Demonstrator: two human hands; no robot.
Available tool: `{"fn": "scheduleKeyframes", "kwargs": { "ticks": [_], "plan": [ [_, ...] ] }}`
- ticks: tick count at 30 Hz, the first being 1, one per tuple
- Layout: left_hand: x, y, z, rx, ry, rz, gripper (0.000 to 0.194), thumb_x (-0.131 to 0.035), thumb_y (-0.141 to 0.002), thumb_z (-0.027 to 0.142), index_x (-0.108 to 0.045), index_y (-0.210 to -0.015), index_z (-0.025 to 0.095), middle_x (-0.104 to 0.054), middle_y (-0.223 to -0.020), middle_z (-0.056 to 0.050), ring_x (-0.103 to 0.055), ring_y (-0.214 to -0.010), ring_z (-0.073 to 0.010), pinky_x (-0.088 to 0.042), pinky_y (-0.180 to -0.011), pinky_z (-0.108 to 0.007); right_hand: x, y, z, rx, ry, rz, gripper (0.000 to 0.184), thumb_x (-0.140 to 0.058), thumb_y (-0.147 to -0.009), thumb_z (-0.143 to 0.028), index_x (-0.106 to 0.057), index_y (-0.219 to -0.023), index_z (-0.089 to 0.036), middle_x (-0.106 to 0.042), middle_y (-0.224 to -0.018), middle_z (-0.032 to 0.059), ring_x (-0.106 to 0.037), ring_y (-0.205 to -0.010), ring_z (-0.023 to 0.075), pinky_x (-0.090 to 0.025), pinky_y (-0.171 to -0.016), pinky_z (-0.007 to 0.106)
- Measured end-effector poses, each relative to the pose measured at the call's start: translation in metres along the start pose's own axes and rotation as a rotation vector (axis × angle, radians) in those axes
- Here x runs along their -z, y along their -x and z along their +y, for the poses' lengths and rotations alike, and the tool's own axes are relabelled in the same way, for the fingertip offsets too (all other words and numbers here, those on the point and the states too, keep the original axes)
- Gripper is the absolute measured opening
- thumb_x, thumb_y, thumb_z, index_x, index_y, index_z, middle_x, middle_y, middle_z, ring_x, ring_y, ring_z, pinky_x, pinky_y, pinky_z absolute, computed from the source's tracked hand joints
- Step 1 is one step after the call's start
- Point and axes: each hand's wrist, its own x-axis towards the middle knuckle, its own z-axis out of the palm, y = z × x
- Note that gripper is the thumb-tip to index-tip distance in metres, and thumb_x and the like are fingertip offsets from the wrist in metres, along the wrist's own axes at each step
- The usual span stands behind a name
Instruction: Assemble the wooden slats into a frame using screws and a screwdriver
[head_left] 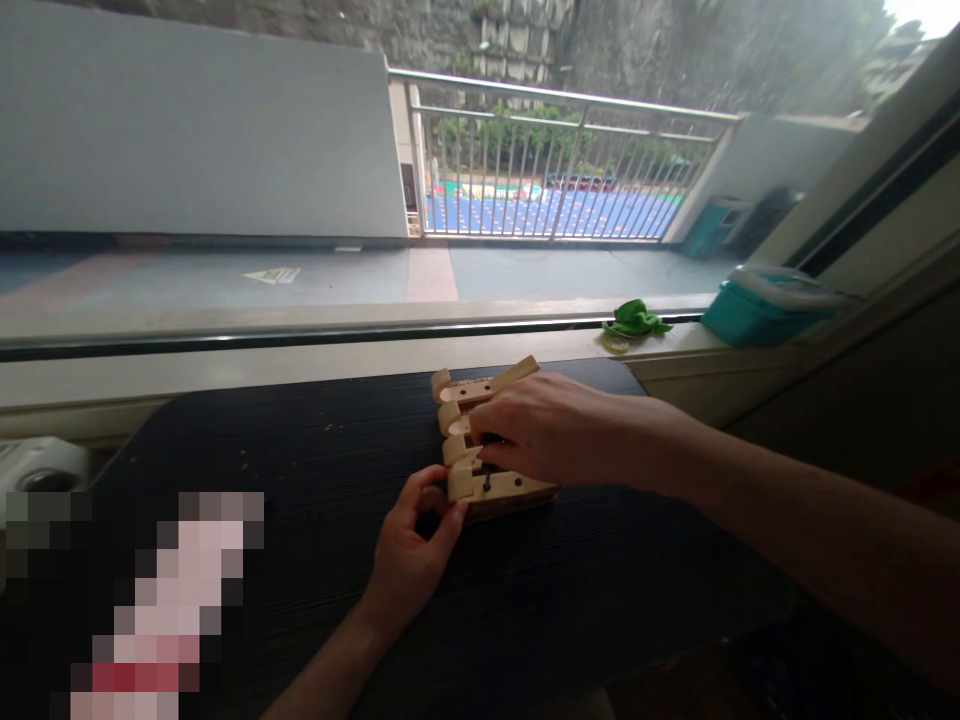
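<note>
A pale wooden assembly [472, 487] lies on a black table [322, 530]. Several block-ended slats with round holes make it up, side by side, and one light strip [516, 374] slants up at its far end. My left hand [416, 530] steadies the nearest slat's left end between thumb and fingers. Over the middle of the assembly, my right hand [525, 425] is closed, fingers pinched on a thin dark rod [487, 481]. This rod stands upright at a hole in the nearest slat. Its upper part is hidden by my fingers, so its kind is unclear.
Along the window sill beyond the table sit a crumpled green cloth [636, 320] and a teal lidded box [765, 310]. A white device [45, 470] stands at the left. A pixelated patch covers the lower left. Outside the glass is a metal railing [555, 170].
</note>
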Motion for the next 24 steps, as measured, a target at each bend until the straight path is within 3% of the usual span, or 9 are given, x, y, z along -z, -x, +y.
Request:
{"fn": "scheduleKeyframes", "kwargs": {
  "ticks": [7, 15, 24],
  "plan": [
    [0.000, -0.001, 0.001, 0.002, 0.002, 0.008, 0.034, -0.056, -0.076, 0.034, -0.049, -0.106, 0.020, -0.059, -0.073, 0.003, -0.058, -0.069, -0.0115, -0.047, -0.067, -0.023, -0.006, -0.005, 0.000, -0.143, 0.044, 0.045, 0.031, -0.039, -0.089, -0.031, -0.060, -0.099, -0.011, -0.065, -0.081, 0.0111, -0.058, -0.073, 0.0166, -0.033, -0.061, 0.024],
    [-0.001, -0.001, 0.001, 0.005, 0.028, -0.003, 0.034, -0.055, -0.076, 0.034, -0.049, -0.107, 0.020, -0.059, -0.070, 0.004, -0.058, -0.068, -0.0113, -0.046, -0.067, -0.023, 0.001, 0.000, -0.002, 0.018, 0.056, -0.074, 0.021, -0.044, -0.084, -0.019, -0.063, -0.090, -0.011, -0.064, -0.082, 0.0107, -0.057, -0.072, 0.0145, -0.035, -0.063, 0.023],
    [0.001, -0.001, 0.003, 0.008, 0.001, -0.006, 0.033, -0.056, -0.076, 0.033, -0.049, -0.105, 0.020, -0.061, -0.074, 0.003, -0.060, -0.071, -0.0124, -0.046, -0.068, -0.023, -0.012, -0.006, -0.005, 0.028, 0.051, -0.019, 0.021, -0.044, -0.084, -0.015, -0.064, -0.086, -0.008, -0.063, -0.076, 0.0116, -0.057, -0.070, 0.0149, -0.036, -0.062, 0.023]
  ]
}}
